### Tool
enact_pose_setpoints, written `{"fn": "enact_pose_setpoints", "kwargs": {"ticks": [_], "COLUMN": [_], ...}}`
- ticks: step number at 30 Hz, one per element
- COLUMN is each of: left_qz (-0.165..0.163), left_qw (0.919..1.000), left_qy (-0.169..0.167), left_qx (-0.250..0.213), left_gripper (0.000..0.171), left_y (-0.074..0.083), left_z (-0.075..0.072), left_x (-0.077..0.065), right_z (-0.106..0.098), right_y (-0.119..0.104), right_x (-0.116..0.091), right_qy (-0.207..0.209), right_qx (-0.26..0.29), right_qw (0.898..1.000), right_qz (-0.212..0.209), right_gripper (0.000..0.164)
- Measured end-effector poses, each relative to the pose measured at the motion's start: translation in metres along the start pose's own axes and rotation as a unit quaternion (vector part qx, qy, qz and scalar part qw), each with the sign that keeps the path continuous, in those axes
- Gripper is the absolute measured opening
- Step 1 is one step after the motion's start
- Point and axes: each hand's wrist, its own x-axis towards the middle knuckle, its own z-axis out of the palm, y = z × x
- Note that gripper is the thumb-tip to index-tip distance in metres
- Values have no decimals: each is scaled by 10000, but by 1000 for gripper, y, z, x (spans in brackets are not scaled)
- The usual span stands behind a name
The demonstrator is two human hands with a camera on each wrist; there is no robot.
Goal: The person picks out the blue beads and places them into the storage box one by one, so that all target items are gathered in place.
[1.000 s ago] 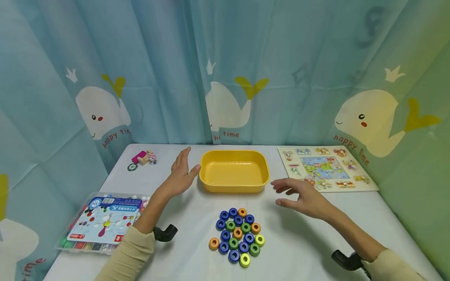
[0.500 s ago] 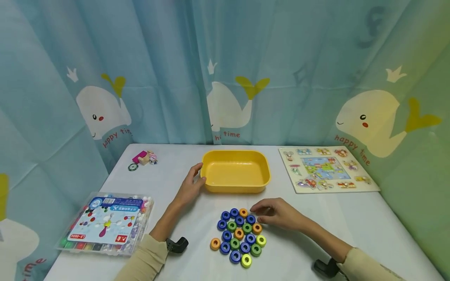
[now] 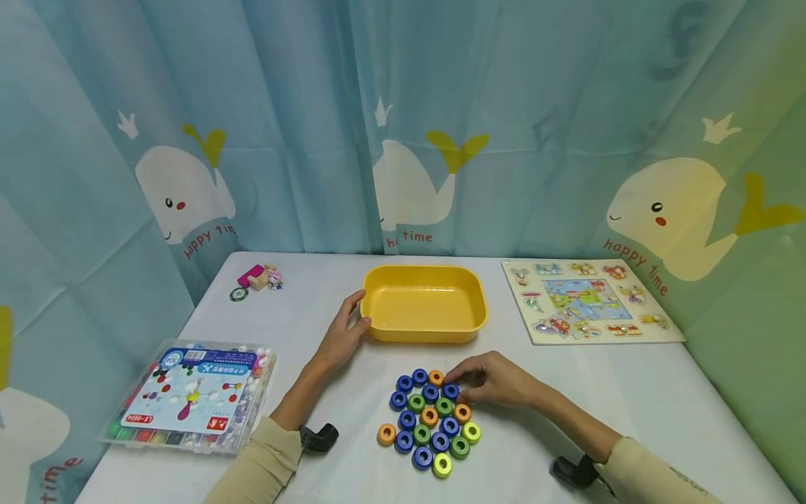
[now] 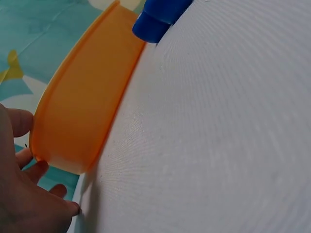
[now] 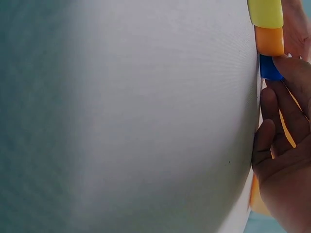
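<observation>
My left hand (image 3: 340, 339) holds the left end of a yellow plastic tray (image 3: 425, 338), thumb near its front corner and fingers along its side. The left wrist view shows those fingers against the tray's wall (image 4: 80, 92). Right of the tray's front, my right hand (image 3: 504, 381) pinches a blue ring (image 3: 450, 392) between thumb and index finger, at the edge of a group of rings. Around it lie orange rings (image 3: 462, 413), green rings (image 3: 443, 407), yellow rings (image 3: 471, 432) and other blue rings (image 3: 422, 458). In the right wrist view, the thumb partly covers the pinched blue ring (image 5: 270, 68).
A clear case (image 3: 189, 395) with a printed sheet and coloured pieces lies at the left. Small toys (image 3: 259, 278) and a round green piece (image 3: 238, 294) sit at the back left. A picture puzzle board (image 3: 588, 301) lies at the back right, before the whale-patterned curtain (image 3: 302, 140).
My left hand came down and right onto the tray's end. My right hand moved left and toward me to the rings, and its fingers closed on a blue one.
</observation>
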Motion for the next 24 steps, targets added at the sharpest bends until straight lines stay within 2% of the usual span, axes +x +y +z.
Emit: {"fn": "enact_pose_setpoints", "kwargs": {"ticks": [1, 4, 5, 8, 16, 19, 24], "left_qz": [7, -23, -36, -73, -152, -232, -379], "left_qw": [10000, 10000, 10000, 9999, 9997, 9996, 9992], "left_qy": [-26, -2, 13, 109, 119, 100, 67], "left_qx": [-4, 16, 33, 71, 169, 158, 90], "left_gripper": [54, 54, 53, 53, 53, 53, 53], "left_y": [6, 6, 5, -13, -12, -10, -7], "left_z": [-1, 0, 1, 4, 5, 5, 4], "left_x": [-3, -3, -3, 3, 3, 3, 3], "right_z": [0, 1, 1, 2, -1, -8, -35], "right_y": [0, 0, 0, 1, -2, -10, -52], "right_x": [0, 0, 1, 0, -3, -5, -1], "right_qy": [7, 33, 45, 80, 232, 372, 606], "right_qx": [21, 3, -16, -135, -198, -143, -106], "right_qw": [10000, 10000, 10000, 9999, 9995, 9991, 9970], "right_qz": [33, 62, 65, 26, -25, -157, -480], "right_gripper": [33, 33, 32, 32, 30, 27, 27]}}
